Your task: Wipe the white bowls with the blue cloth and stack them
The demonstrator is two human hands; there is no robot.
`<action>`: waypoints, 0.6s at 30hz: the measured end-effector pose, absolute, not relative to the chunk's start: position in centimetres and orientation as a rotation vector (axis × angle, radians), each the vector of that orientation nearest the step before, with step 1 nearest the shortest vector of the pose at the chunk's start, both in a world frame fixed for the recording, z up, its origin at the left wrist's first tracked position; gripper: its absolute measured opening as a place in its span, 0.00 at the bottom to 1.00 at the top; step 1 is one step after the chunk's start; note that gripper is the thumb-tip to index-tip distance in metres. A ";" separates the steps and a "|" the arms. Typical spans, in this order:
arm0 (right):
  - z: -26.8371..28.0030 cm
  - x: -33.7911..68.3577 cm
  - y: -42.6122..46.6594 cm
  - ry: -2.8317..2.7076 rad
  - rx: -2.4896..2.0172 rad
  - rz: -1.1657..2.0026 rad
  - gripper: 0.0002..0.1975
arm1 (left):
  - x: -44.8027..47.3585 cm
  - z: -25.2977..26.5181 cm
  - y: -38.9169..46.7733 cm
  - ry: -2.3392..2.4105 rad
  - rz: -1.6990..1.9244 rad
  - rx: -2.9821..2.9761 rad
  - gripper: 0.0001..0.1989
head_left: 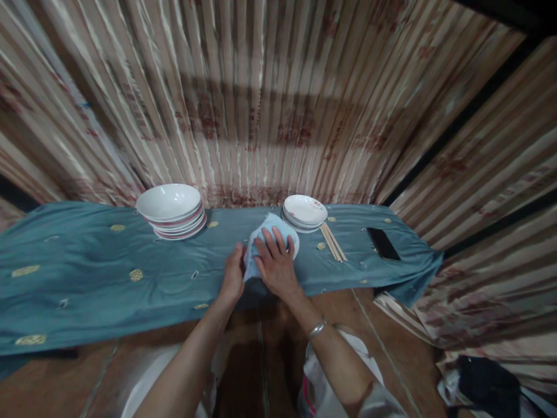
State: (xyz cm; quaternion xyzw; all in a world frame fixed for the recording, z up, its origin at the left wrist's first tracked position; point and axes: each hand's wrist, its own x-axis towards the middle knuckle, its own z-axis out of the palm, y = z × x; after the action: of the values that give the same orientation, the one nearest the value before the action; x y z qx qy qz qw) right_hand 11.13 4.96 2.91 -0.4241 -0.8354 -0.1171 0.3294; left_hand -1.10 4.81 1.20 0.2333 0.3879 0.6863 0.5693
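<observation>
In the head view a light-blue cloth point(272, 223) drapes over a white dish, probably a plate point(296, 247), whose right rim shows beside my fingers. My left hand point(234, 273) is closed at the left edge of the cloth-covered plate, thumb raised; its fingers are mostly hidden. On top, my right hand point(275, 261) presses the cloth against the plate, its fingers apart and slightly bent. The cloth hides most of the plate. Just behind stands a short stack of white plates point(304, 210) with a red floral pattern.
A stack of white bowls point(169, 203) with red bands stands on the left of the teal tablecloth point(169, 267). Several chopsticks point(333, 241) lie right of the plates, with a black phone point(383, 244) farther right. Pleated curtains point(261, 116) hang behind the table.
</observation>
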 end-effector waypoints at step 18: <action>-1.6 13.3 8.6 -1.858 -1.065 0.093 0.31 | -1.2 1.5 4.5 0.866 1.697 0.468 0.19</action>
State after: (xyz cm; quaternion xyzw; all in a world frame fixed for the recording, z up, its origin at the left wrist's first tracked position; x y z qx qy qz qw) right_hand 13.33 8.58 -1.58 -0.4362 -0.7610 0.0379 0.4788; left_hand -1.22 4.51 1.47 0.1983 0.3668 0.7188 0.5563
